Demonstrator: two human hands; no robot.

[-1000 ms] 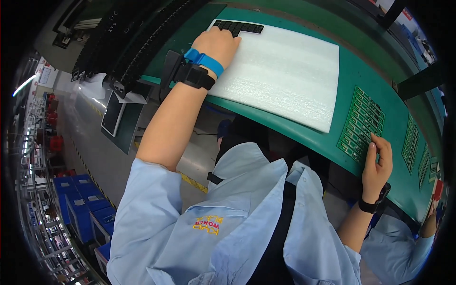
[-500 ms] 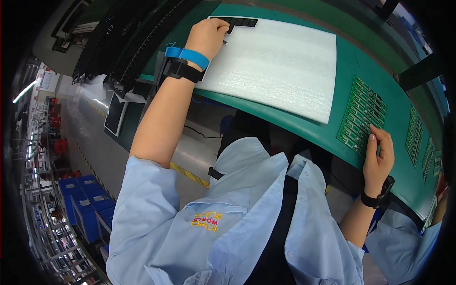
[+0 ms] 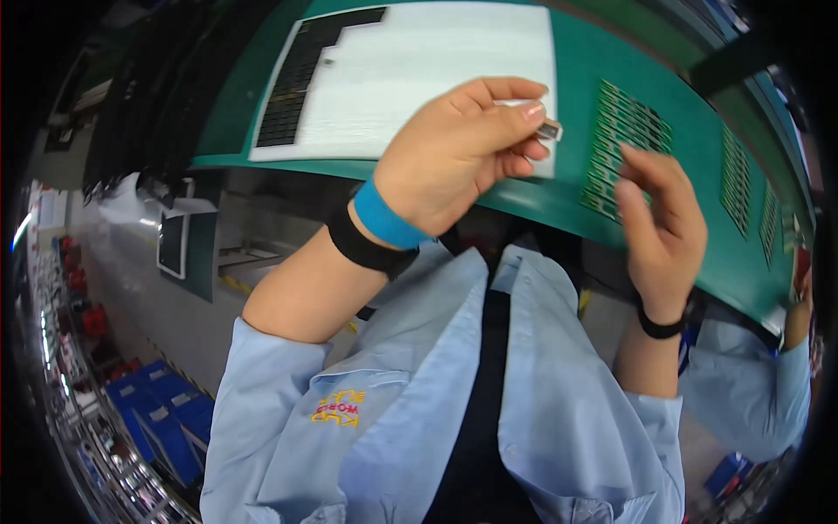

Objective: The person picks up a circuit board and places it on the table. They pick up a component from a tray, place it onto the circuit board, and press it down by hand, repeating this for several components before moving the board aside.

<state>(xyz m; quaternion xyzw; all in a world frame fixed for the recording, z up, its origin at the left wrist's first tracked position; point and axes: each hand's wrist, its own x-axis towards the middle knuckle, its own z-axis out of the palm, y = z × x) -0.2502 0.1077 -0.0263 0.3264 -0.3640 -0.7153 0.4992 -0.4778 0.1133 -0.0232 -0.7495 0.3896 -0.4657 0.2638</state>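
The left hand (image 3: pixel 454 153) is raised in front of the right-hand part of a white foam sheet (image 3: pixel 489 44), its thumb and fingers pinched together on a small part (image 3: pixel 549 131) with a grey face and a pale edge. The part lies at the fingertips, partly covered by them; its visible end points to the right and slightly downward, and its long axis appears to run in the same direction, though the covered end cannot be seen. The left forearm rises from the lower left, with the wrist, wearing a blue band (image 3: pixel 390 221) and a black strap (image 3: pixel 362 244), bent so that the back of the hand faces up and left. The right hand (image 3: pixel 665 227) stands with fingers upward and to the left, thumb and forefinger spread apart, before the lower right of a green circuit board (image 3: pixel 611 144); whether it touches the board cannot be told. The board lies on the green table (image 3: pixel 572 79), its long axis running away from the person, the near end leaning slightly left. Black pieces (image 3: pixel 297 83) stand in close rows along the left side and upper left of the foam sheet; one small grey piece (image 3: pixel 329 62) lies just beside them.
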